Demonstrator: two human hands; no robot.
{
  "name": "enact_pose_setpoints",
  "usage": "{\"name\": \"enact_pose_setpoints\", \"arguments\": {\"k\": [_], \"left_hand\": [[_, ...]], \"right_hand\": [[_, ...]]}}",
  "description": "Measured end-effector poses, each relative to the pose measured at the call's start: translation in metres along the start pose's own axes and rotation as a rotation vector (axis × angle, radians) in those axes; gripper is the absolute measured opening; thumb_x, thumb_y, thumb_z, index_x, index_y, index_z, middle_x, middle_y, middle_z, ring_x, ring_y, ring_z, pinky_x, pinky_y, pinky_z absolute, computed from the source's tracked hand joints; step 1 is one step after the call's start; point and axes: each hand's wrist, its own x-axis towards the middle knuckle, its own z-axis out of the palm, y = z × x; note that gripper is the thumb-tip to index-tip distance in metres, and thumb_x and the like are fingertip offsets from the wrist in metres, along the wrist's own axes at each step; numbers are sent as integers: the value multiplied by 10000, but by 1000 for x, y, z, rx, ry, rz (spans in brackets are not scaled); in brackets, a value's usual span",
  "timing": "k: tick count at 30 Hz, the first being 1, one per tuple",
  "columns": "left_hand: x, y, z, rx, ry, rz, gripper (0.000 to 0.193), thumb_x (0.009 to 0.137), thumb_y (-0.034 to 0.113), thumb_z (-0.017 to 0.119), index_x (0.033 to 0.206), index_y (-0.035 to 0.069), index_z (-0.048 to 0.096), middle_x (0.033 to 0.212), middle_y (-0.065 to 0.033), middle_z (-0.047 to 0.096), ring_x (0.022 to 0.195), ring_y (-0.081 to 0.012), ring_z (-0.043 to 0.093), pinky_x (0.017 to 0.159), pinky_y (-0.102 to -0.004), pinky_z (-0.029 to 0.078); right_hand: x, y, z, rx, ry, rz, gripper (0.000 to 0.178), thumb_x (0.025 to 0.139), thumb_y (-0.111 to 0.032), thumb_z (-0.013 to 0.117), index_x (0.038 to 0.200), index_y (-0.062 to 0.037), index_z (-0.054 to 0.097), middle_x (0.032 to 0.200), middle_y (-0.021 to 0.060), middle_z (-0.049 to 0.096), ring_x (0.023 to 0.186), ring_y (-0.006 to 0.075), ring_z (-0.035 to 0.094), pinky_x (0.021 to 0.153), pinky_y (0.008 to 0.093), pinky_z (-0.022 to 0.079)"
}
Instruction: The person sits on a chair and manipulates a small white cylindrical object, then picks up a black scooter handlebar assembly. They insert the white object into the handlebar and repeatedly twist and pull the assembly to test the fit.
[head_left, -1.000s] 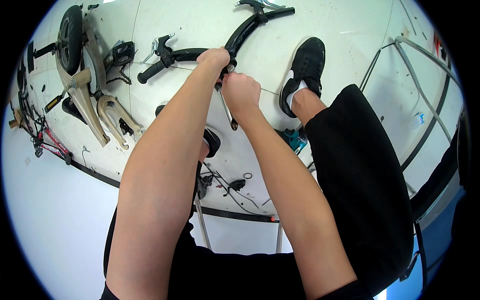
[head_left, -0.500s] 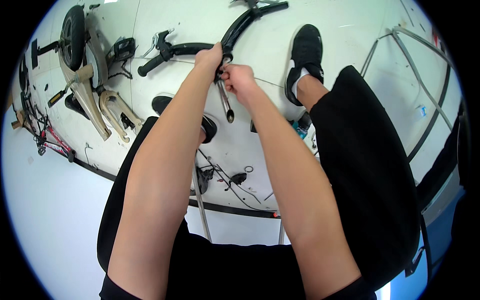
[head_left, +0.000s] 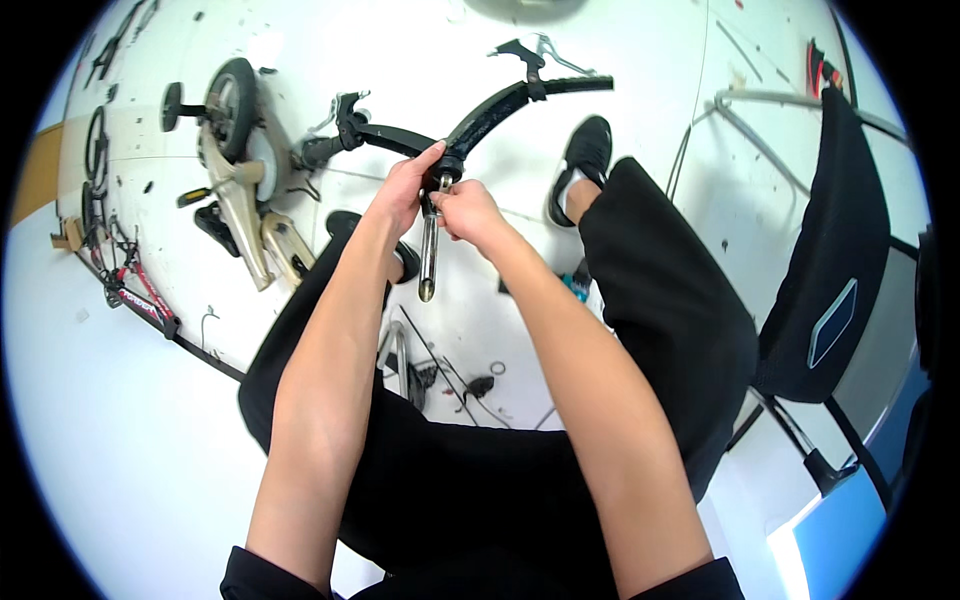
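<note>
A black bicycle handlebar (head_left: 490, 112) is held out between my knees, with a grip and brake lever (head_left: 350, 118) on its left side. The other brake lever (head_left: 536, 78) is clamped on its right side, where the bar end has no grip. A shiny metal stem (head_left: 428, 262) points from its middle back toward me. My left hand (head_left: 400, 192) is closed around the clamp area where bar and stem meet. Just below that joint, my right hand (head_left: 468, 212) has its fingers bent against the stem's upper end. Whatever small part lies under those fingertips is hidden.
At left lie a cream bicycle frame (head_left: 238, 215) with a small wheel (head_left: 232, 108) and a red frame (head_left: 148, 290). Cables (head_left: 450, 370) and a small ring (head_left: 498, 368) are on the floor. A black chair (head_left: 850, 230) bearing a phone (head_left: 833, 322) stands at right.
The view has shifted, bringing the right brake lever and the chair into sight. The stem now points more straight toward me. Both hands remain at the joint.
</note>
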Motion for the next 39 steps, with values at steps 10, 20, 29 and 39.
{"name": "enact_pose_setpoints", "arguments": {"k": [10,20,29,39], "left_hand": [[-121,140,38,438,94,604,381,912,236,664,1156,-45,584,1045,-67,644,925,-97,579,831,-260,469],[-143,130,37,234,80,426,319,948,204,563,1167,-28,582,991,-71,647,864,-115,611,793,-253,485],[-168,157,40,235,24,388,353,862,192,541,1137,-25,587,958,-63,633,864,-120,594,792,-255,466],[-167,162,41,249,185,228,238,889,237,562,973,22,621,804,6,589,706,-56,531,615,-213,407]], "right_hand": [[-102,-159,-59,-894,598,-1340,439,655,-4,617,1090,27,567,1044,209,605,999,359,583,850,417,487],[-82,-152,-65,-684,-169,-601,357,664,-193,720,941,18,642,801,176,670,779,339,650,734,372,510],[-98,-168,-72,-213,-209,-526,405,888,-314,571,784,67,661,812,225,623,739,314,617,673,380,478],[-93,-168,-67,-270,-303,-399,398,960,-258,473,756,63,591,575,162,582,475,292,606,539,369,502]]}}
